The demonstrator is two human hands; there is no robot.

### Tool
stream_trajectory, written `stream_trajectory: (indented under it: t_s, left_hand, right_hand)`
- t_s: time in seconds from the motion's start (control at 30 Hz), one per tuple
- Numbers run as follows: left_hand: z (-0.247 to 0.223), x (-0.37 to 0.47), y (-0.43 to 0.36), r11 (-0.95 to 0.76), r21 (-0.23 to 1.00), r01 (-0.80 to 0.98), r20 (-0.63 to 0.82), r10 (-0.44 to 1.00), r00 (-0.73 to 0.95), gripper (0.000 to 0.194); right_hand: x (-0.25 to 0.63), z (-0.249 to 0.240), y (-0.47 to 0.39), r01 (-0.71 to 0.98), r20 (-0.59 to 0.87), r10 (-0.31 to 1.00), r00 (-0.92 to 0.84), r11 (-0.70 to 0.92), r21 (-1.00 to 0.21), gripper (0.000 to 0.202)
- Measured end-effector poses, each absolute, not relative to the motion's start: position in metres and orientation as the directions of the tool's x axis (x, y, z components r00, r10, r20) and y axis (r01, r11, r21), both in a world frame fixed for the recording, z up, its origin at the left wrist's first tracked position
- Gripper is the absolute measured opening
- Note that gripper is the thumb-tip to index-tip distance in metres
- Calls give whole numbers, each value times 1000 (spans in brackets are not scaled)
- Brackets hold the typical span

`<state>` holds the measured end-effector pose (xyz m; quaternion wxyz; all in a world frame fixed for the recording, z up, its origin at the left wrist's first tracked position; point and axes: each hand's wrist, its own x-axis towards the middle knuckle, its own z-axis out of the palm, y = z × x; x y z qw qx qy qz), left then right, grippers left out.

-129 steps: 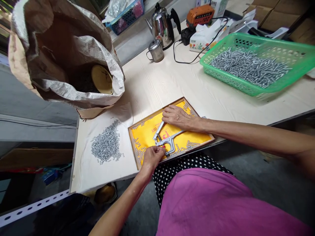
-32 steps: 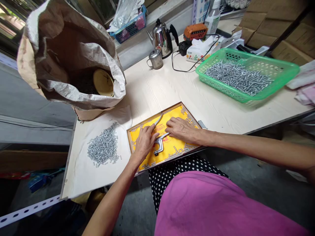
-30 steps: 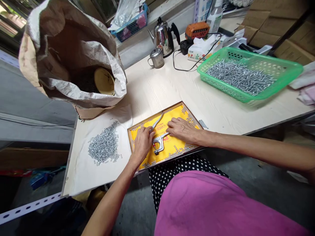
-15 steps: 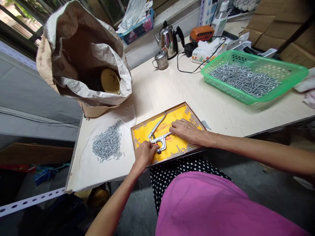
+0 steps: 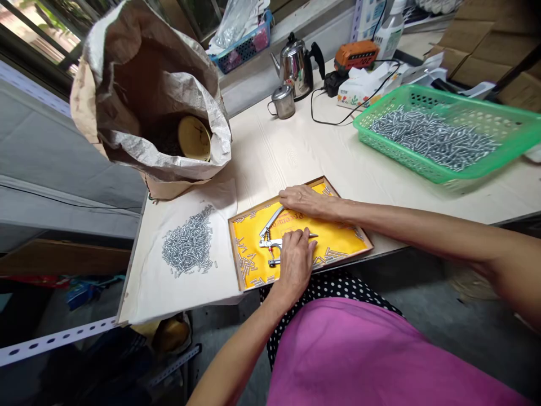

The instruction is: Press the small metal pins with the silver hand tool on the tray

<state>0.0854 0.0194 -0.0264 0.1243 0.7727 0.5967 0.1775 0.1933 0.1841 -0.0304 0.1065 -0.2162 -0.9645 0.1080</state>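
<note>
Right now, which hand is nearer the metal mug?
Right. The right hand is below the mug in view, at the upper handle of the pliers; the left hand is farther down, over their frame.

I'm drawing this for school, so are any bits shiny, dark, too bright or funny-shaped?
Head view, top: light glints off the kettle; head view, left: it is dark deep inside the sack, and the window looks washed out; head view, right: the green basket looks stretched; head view, middle: the metal tool looks fairly clear.
</note>
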Motion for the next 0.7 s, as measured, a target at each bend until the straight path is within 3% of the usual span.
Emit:
stream_trajectory:
  t_s: [0.17, 0.27, 0.4, 0.57, 0.7]
  left_hand:
    - [-15, 77, 8, -275, 490, 827, 180, 961, 212, 25]
    - [-1, 54, 1, -54, 373, 926, 168, 986, -10, 21]
    - [10, 25, 0, 210, 126, 970, -64, 977, -203, 29]
    - [10, 20, 19, 368, 206, 907, -397, 878, -266, 28]
    - [16, 18, 32, 407, 219, 887, -451, 848, -277, 27]
  right_hand:
    - [195, -27, 179, 474, 108, 494, -863, 865, -164, 27]
    - [203, -30, 172, 475, 133, 489, -862, 871, -123, 23]
    - [227, -32, 161, 528, 68, 534, -843, 845, -81, 19]
    - [242, -32, 158, 558, 52, 561, -826, 827, -61, 20]
    - [236, -34, 166, 568, 51, 573, -818, 819, -85, 22]
